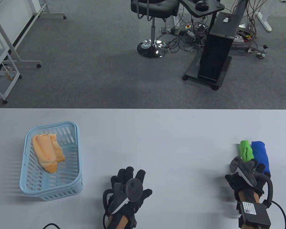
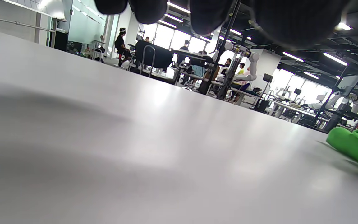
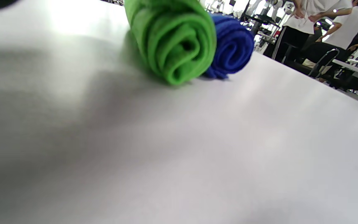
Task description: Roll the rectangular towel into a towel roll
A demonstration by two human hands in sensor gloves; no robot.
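Note:
A green towel roll (image 1: 246, 150) and a blue towel roll (image 1: 261, 155) lie side by side on the white table (image 1: 157, 143) at the right. My right hand (image 1: 256, 165) is just behind their near ends and holds nothing. The right wrist view shows both rolled ends, green (image 3: 172, 40) and blue (image 3: 231, 46), with no finger on them. My left hand (image 1: 128, 177) is spread open, palm down, at the table's front centre, empty. Its fingers (image 2: 204, 15) hang above bare table, and the green roll (image 2: 350, 146) shows far right. An orange towel (image 1: 47, 152) lies loosely folded in the basket.
A light blue plastic basket (image 1: 24, 155) stands at the table's left. Beyond the far edge are grey carpet, an office chair (image 1: 152, 9) and a black stand (image 1: 217, 54) with cables.

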